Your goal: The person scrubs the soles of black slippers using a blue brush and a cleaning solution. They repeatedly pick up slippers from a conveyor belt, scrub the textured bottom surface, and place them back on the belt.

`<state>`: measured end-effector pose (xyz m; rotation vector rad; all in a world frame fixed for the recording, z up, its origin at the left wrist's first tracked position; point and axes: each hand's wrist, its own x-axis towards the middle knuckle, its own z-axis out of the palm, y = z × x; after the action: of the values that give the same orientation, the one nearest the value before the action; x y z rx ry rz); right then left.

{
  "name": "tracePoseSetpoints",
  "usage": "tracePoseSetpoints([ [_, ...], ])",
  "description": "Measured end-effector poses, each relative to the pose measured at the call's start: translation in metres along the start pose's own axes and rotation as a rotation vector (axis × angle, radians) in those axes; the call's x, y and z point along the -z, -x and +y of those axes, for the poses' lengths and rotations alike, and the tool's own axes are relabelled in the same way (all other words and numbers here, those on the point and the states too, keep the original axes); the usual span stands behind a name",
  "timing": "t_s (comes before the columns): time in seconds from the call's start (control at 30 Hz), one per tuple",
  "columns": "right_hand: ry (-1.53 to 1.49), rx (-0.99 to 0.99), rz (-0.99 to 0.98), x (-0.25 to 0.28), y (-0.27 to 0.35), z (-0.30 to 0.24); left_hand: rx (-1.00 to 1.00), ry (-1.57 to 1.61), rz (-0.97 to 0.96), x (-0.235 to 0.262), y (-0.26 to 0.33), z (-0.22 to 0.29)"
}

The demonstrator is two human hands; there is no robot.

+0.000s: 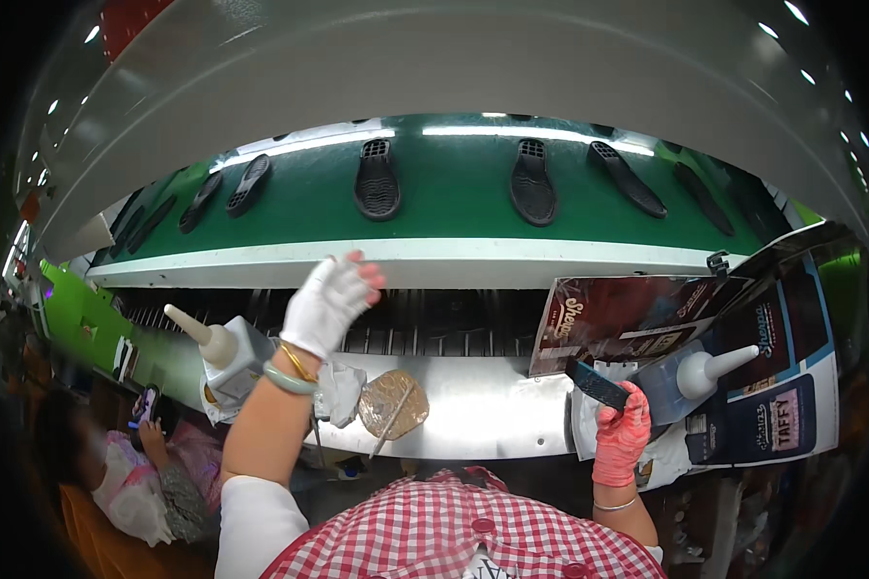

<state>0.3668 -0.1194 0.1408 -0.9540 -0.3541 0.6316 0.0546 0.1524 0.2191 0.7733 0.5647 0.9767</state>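
My left hand (330, 301), in a white glove with pinkish fingertips, reaches over the dark gap before the green belt (454, 193). Its fingers are apart and hold nothing. Black shoe soles lie on the belt; the nearest to this hand is one sole (377, 183) beyond the pale rail (434, 256). My right hand (623, 439), in a pink-red glove, is closed round a dark, flat, rectangular block (601, 385) with a bluish edge. Its exact kind is unclear. Beside that hand stands a translucent bottle with a white nozzle (710, 373).
A second nozzle bottle (230, 359) stands left on the metal ledge (492, 405). Near it lie a crumpled white cloth (341, 394) and a round brown disc (381, 398) with a thin stick (393, 421) across it. Printed cardboard panels (628, 314) rise at right. Another person (135, 473) sits lower left.
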Motion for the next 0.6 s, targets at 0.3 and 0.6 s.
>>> tracePoseSetpoints([
  [0.3,0.028,-0.036,0.239,-0.022,0.011,0.024,-0.572,-1.581,0.804,0.196,-0.155,0.189],
  [0.6,0.034,0.006,0.368,-0.033,0.03,0.013,-0.095,-1.952,0.791,0.266,-0.217,0.211],
])
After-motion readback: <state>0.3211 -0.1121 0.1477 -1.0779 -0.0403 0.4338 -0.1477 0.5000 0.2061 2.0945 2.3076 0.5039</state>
